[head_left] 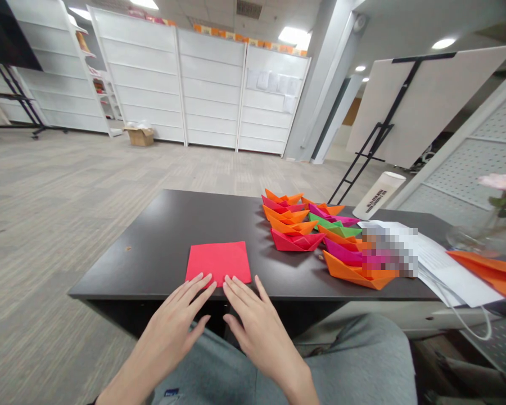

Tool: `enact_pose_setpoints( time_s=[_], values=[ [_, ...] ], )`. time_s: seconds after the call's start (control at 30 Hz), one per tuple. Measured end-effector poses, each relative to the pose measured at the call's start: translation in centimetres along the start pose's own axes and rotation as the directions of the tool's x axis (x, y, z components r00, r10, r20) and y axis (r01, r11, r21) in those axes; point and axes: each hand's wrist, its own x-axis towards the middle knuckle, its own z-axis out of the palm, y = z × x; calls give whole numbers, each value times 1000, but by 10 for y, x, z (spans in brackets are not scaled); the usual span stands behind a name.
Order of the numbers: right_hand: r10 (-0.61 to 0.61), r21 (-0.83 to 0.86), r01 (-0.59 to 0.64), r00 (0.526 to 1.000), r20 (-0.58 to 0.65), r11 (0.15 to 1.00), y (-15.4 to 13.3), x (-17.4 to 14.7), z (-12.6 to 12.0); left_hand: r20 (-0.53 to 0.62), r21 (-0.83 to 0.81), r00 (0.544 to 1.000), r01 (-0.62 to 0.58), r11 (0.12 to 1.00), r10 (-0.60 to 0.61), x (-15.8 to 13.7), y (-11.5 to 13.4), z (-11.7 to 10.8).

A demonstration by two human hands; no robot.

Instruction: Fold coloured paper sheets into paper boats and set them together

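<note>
A red sheet of folded paper (218,260) lies flat at the near edge of the dark table. The fingertips of my left hand (176,318) rest on its lower left part, fingers stretched out and the thumb apart. Beside it, my right hand (257,323) touches the paper's lower edge with its fingers extended and thumb spread. To the right stand two rows of folded paper boats, among them a red boat (297,241), a green boat (335,226) and an orange boat (358,275). Both hands partly cover the paper's near edge.
The dark table (152,242) ends just in front of my lap. On its right side are a white cylinder (379,195), white papers (451,264), an orange paper piece (491,274), a cable (487,332) and a glass vase with a pink flower (504,181).
</note>
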Motion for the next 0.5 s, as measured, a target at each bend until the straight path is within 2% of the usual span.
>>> enact_pose_setpoints(
  time_s=[0.13, 0.3, 0.5],
  values=[
    [25, -1, -25, 1000, 18, 1000, 17, -10, -19, 17, -12, 1000, 4, 1000, -4, -1, -1, -1],
    [88, -2, -88, 995, -37, 996, 31, -14, -27, 3, -12, 1000, -17, 1000, 17, -2, -3, 0],
    [132, -13, -133, 989, -67, 991, 38, -15, -33, -5, 45, 1000, -15, 999, 15, -8, -31, -4]
  ],
)
